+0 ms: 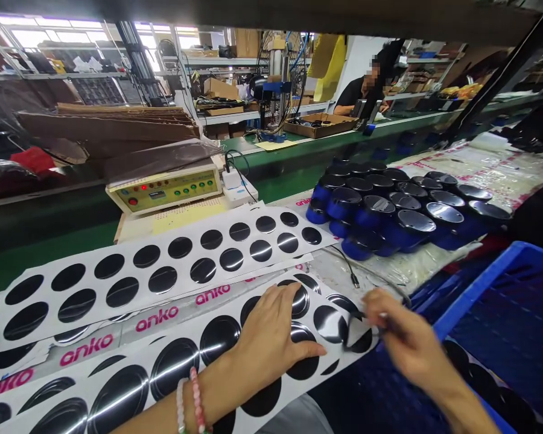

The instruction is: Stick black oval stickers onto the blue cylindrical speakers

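My left hand (pixel 271 328) lies on a white sheet (pixel 319 377) of glossy black round stickers, its fingers stretched out and thumb apart, pressing near the right end. Two beaded bracelets, one white and one pink, circle that wrist. At the sheet's right end, my right hand (pixel 402 337) is blurred by motion, its fingers curled together close to a black round sticker (pixel 359 334) that looks partly raised. What sits between those fingertips is hidden. Another sheet (pixel 190 253) of black round stickers lies behind, on top of further sheets.
Several dark blue round cups with glossy black tops (pixel 402 211) stand grouped at the right. A blue crate (pixel 502 301) holding black round items is at the lower right. A cream control box (pixel 165 187), a cable plug (pixel 355 279) and a green conveyor (pixel 280 169) lie beyond; a person (pixel 359 93) sits behind it.
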Demonstrator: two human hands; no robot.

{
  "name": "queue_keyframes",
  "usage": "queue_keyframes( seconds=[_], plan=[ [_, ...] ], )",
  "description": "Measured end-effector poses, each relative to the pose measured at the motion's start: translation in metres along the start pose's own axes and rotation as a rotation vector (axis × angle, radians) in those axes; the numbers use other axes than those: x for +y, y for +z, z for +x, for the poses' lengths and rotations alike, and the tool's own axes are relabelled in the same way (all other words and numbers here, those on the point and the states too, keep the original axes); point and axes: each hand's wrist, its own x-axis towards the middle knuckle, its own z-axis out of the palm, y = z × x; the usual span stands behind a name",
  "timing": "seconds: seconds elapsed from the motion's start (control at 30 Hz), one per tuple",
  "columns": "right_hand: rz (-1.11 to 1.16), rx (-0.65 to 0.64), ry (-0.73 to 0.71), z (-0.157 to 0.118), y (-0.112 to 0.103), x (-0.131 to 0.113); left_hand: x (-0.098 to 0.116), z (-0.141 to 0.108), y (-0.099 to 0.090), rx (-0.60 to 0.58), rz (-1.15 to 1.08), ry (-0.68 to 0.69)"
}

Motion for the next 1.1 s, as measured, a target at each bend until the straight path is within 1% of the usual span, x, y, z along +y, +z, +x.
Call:
queue_keyframes(
  seconds=[0.07, 0.1, 0.13, 0.17, 0.23, 0.33, 0.43, 0.5, 0.53, 0.6, 0.73, 0.83, 0.97, 1.1],
  plan=[
    [0.081, 0.205, 0.063, -0.013, -0.026, -0.002, 0.0, 0.0, -0.002, -0.015, -0.009, 0.008],
    [0.11, 0.278, 0.073, -0.018, -0.035, -0.004, 0.0, 0.001, -0.004, -0.014, -0.017, 0.015],
    [0.138, 0.308, 0.086, -0.022, -0.041, -0.007, 0.001, 0.001, -0.006, -0.01, -0.025, 0.019],
    [0.164, 0.285, 0.087, -0.023, -0.043, -0.011, 0.002, 0.001, -0.01, -0.002, -0.03, 0.019],
    [0.177, 0.132, 0.069, -0.017, -0.035, -0.019, 0.004, -0.001, -0.019, 0.013, -0.009, 0.007],
    [0.111, -0.16, -0.027, 0.01, -0.006, -0.03, 0.002, -0.013, -0.033, 0.01, 0.095, -0.021],
    [-0.115, -0.448, -0.171, 0.046, 0.026, -0.039, -0.01, -0.032, -0.04, 0.013, 0.21, -0.022],
    [-0.251, -0.573, -0.268, 0.068, 0.044, -0.041, -0.02, -0.042, -0.039, 0.033, 0.247, -0.028],
    [-0.286, -0.603, -0.307, 0.077, 0.051, -0.041, -0.024, -0.046, -0.038, 0.042, 0.25, -0.04],
    [-0.304, -0.619, -0.36, 0.09, 0.065, -0.038, -0.03, -0.049, -0.033, 0.058, 0.236, -0.074],
    [-0.345, -0.615, -0.436, 0.099, 0.083, -0.025, -0.032, -0.048, -0.029, 0.076, 0.2, -0.122],
    [-0.35, -0.614, -0.484, 0.101, 0.087, -0.019, -0.029, -0.045, -0.03, 0.079, 0.173, -0.142],
    [-0.352, -0.583, -0.521, 0.106, 0.09, -0.018, -0.027, -0.044, -0.033, 0.078, 0.157, -0.152],
    [-0.333, -0.598, -0.58, 0.111, 0.089, -0.016, -0.028, -0.045, -0.033, 0.099, 0.13, -0.149]
  ],
)
